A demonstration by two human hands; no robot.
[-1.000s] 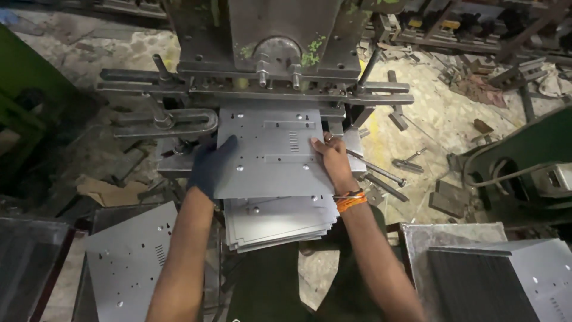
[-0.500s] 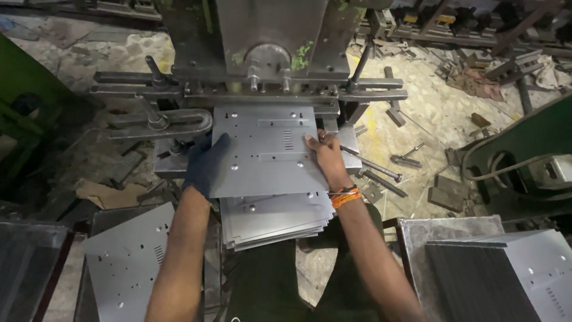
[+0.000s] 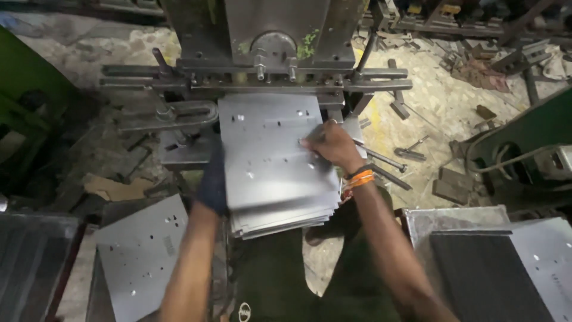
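Head view, looking down: nearest, at lower left, a perforated grey sheet [image 3: 143, 256] lies flat on a dark bin, and at lower right a stack of dark panels [image 3: 488, 274] sits beside a pale sheet [image 3: 548, 256]. Between them the person's forearms reach forward. The left hand [image 3: 213, 179], in a dark glove, grips the left edge of the top metal sheet [image 3: 268, 149], its fingers curled under that edge. The right hand [image 3: 330, 146], bare with an orange band at the wrist, lies flat on the sheet's right side, fingers [image 3: 310, 142] spread and pressing down, not closed around anything. That sheet tops a fanned pile of sheets [image 3: 280, 217] resting on the press bed, its far edge pushed under the grey press machine [image 3: 274, 42]. Beyond, the concrete floor [image 3: 441, 95] is stained and littered with bolts, metal scraps and tools; green machine frames [image 3: 524, 131] stand on either side.
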